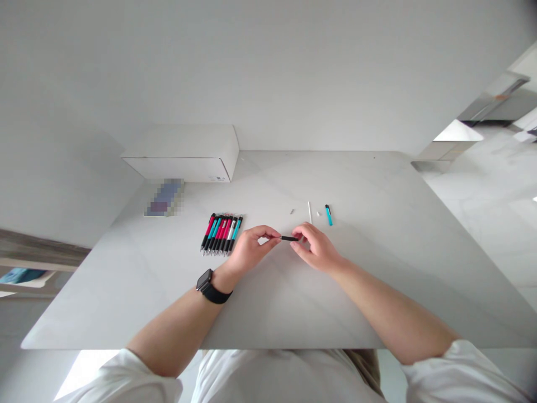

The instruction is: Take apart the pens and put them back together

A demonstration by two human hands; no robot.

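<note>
Between my two hands, a short black pen grip section [289,238] lies level just above the table. My left hand [255,246] pinches its left end between thumb and fingers; a watch is on that wrist. The right end is pinched by my right hand [315,246]. Beyond my right hand lie a thin white refill tube [310,212], a tiny white piece [319,214], a small spring-like part [292,211] and a teal pen barrel with a black clip [329,215]. Left of my left hand, several red, teal and white pens [221,234] lie side by side.
A white box [180,162] stands against the wall at the back left. In front of it is a blurred-out bluish item [165,197]. The light marbled table [361,313] has its near edge close to my body.
</note>
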